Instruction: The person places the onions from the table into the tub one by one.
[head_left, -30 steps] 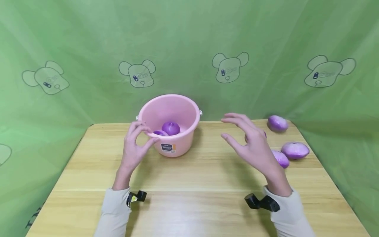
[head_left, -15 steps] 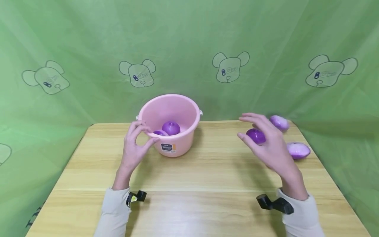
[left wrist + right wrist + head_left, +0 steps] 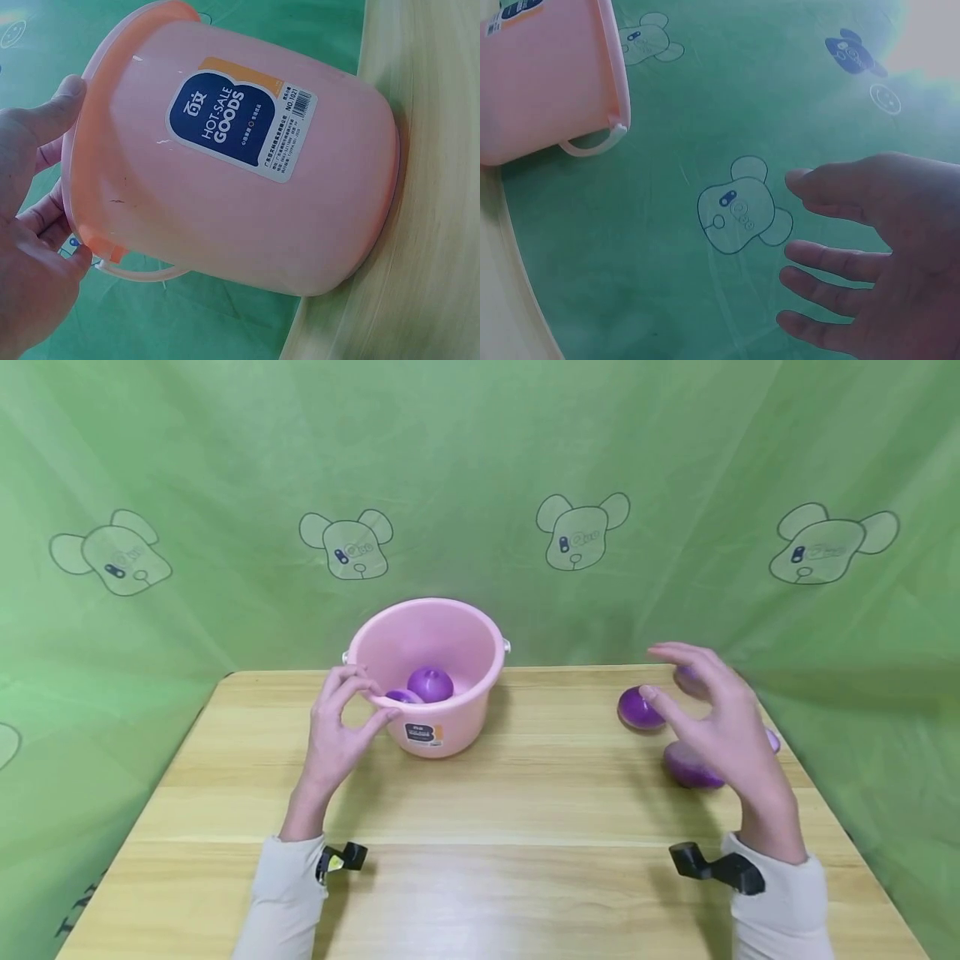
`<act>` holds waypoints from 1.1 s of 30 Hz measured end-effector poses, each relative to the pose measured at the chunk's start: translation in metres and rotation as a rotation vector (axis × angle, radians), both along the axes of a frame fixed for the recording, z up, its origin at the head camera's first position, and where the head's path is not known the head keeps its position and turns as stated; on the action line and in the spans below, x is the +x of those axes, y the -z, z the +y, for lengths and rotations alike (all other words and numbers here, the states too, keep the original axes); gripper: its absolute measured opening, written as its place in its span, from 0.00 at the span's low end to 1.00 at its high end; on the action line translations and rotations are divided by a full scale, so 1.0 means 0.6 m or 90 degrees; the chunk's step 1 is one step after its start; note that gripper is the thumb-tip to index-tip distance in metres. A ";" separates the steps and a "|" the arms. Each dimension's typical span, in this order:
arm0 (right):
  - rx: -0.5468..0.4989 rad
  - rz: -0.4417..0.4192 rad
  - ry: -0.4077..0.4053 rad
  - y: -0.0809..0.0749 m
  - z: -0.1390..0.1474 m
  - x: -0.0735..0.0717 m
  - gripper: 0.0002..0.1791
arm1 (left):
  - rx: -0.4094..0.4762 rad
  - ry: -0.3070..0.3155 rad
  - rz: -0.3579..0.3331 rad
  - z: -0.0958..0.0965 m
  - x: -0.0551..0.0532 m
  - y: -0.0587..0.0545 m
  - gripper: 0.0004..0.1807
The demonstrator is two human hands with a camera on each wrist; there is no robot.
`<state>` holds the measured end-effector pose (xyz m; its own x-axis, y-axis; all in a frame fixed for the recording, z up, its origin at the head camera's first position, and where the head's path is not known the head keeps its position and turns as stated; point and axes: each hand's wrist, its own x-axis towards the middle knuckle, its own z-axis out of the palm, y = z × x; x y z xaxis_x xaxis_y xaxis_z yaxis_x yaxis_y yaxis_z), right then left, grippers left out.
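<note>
A pink bucket [image 3: 465, 727] stands on the table, and purple onions [image 3: 431, 686] lie inside it. My left hand [image 3: 333, 743] pinches the bucket's near-left rim between thumb and fingers. In the left wrist view that hand [image 3: 37, 217] has its thumb outside the rim. My right hand [image 3: 731, 735] hovers over the table's right side, fingers spread and holding nothing. Below and beside it are a dark purple onion [image 3: 637, 710], another onion [image 3: 688, 768] and a further one [image 3: 688, 681], partly hidden by the hand. Only an edge of one more onion [image 3: 773, 741] shows.
The light wooden table [image 3: 480, 877] ends against a green curtain [image 3: 465, 460] printed with mouse-like heads. A white handle [image 3: 146, 274] hangs from the bucket's side. Each wrist carries a black camera mount [image 3: 720, 868].
My right hand has moved right, away from the bucket and over the onions, uncovering the dark purple onion. The left hand stays on the rim.
</note>
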<state>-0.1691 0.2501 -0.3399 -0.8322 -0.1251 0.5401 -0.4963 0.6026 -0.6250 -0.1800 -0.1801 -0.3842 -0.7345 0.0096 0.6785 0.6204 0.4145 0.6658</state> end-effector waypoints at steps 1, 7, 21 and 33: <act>0.002 -0.002 0.005 0.001 0.001 -0.001 0.29 | 0.000 -0.001 -0.002 0.000 0.000 0.000 0.17; 0.020 -0.008 0.037 0.007 0.014 -0.005 0.28 | -0.001 -0.005 -0.001 0.001 0.001 -0.001 0.17; 0.060 -0.108 0.069 0.021 0.056 -0.012 0.28 | 0.002 0.000 -0.007 0.000 0.003 -0.001 0.17; 0.093 -0.146 0.055 0.046 0.091 -0.031 0.28 | -0.006 -0.011 0.008 -0.004 -0.004 0.011 0.17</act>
<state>-0.1874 0.3047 -0.3677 -0.9416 -0.1109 0.3179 -0.2947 0.7281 -0.6189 -0.1825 -0.1822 -0.3906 -0.7261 0.0033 0.6876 0.6211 0.4323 0.6537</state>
